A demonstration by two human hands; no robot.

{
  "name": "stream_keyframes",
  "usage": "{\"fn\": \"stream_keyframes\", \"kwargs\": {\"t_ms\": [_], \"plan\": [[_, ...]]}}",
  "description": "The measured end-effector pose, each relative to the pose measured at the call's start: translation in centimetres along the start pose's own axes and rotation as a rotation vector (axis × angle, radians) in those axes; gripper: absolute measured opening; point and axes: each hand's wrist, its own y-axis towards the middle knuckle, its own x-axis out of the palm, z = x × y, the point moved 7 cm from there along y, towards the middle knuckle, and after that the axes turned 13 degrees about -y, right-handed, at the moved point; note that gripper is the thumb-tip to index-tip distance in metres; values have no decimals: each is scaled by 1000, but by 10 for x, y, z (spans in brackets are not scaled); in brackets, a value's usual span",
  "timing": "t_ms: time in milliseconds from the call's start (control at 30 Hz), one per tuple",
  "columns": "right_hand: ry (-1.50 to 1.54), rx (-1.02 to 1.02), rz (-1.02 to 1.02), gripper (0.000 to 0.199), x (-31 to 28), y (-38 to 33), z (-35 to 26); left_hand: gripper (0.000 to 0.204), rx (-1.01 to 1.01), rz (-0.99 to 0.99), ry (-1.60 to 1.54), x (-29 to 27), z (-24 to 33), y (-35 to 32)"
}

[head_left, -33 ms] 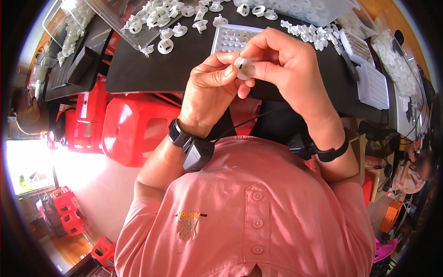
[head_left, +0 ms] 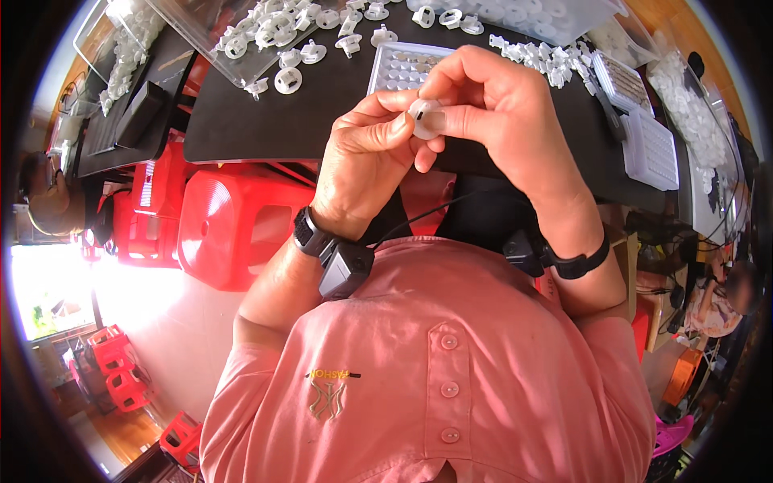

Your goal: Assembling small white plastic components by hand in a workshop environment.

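Note:
Between my two hands, over the table's near edge, is a small round white plastic part [head_left: 424, 119] with a dark slot in it. My left hand [head_left: 366, 145] pinches its left side between thumb and fingers. On the other side, the thumb and forefinger of my right hand [head_left: 503, 113] close on the same part. My fingers cover some of it. Just beyond my hands lies a white tray [head_left: 386, 79] with rows of round pockets, some holding silvery discs; my right hand hides part of it.
Loose white plastic parts [head_left: 278, 28] lie at the far left of the black table [head_left: 241, 129]. Smaller white pieces [head_left: 547, 60] are heaped at the right, near more white trays [head_left: 651, 149] and a clear bin [head_left: 547, 20]. Red stools [head_left: 233, 229] stand at the left.

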Motion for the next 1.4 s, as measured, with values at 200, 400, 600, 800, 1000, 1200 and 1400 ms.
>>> {"fn": "stream_keyframes", "kwargs": {"t_ms": [200, 400, 600, 800, 1000, 1200, 1400], "plan": [[-45, 33, -74, 8, 0, 13, -1, 19, 13, 39, 32, 1, 2, 1], [-140, 39, -85, 11, 1, 15, -1, 17, 5, 66, 61, 1, 4, 0], [-393, -173, 24, 8, -35, 39, -22, 38, -36, 120, 76, 16, 2, 2], [-1216, -482, 442, 16, -75, 89, -124, 34, 119, 196, 381, 14, 48, -10], [-1333, -560, -71, 17, 24, 116, -21, 48, 190, 351, 276, -6, 77, -6], [-1456, -548, -136, 11, 44, 145, 19, 53, 189, 374, 241, -9, 78, -1], [-1222, -657, -80, 7, 42, 108, -24, 43, 163, 380, 218, -13, 77, -4]]}}
